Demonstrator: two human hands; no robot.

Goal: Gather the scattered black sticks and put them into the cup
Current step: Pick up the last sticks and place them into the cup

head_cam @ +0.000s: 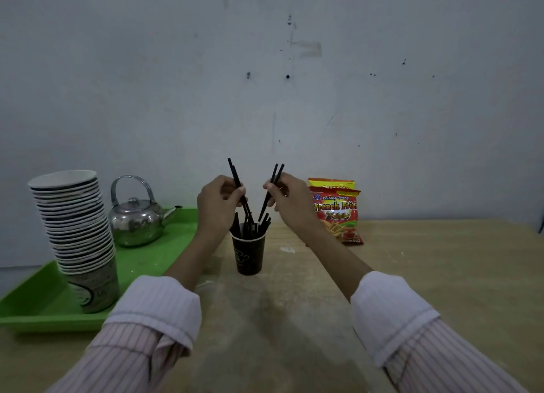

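A dark paper cup (248, 255) stands upright on the wooden table, with several black sticks (255, 226) poking out of its mouth. My left hand (217, 205) is just above and left of the cup, pinching black sticks (234, 171) that slant down into it. My right hand (290, 199) hovers above and right of the cup, fingers closed on two black sticks (275, 176) whose lower ends point toward the cup's rim. The upper ends of both bunches stick up past my fingers.
A green tray (32, 304) on the left carries a tall stack of paper cups (75, 230) and a metal kettle (137, 218). Two red and yellow snack bags (338, 213) lean against the wall behind my right hand. The wall is close behind the table (426, 263).
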